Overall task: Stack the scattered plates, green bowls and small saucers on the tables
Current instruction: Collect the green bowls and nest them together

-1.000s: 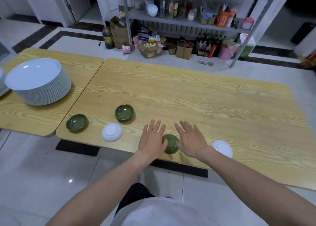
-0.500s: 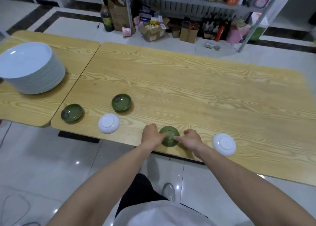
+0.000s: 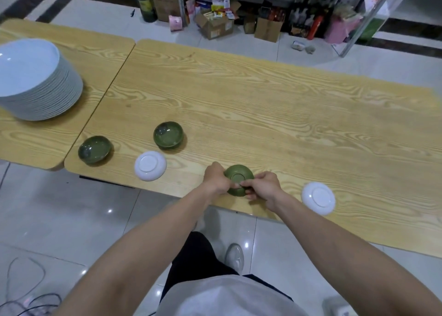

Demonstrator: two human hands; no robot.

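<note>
Lower centre: left hand (image 3: 215,179) and right hand (image 3: 262,186) both grip the upturned green bowl (image 3: 238,179) by its rim, probably to flip it for nesting.

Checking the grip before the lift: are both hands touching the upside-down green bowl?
Touching. The head view shows the left hand and right hand with fingers pressed against opposite sides of the overturned green bowl.

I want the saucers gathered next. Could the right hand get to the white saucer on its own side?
Probably yes: nothing lies between the right hand and the white saucer, but it must first release the upside-down green bowl.
</note>
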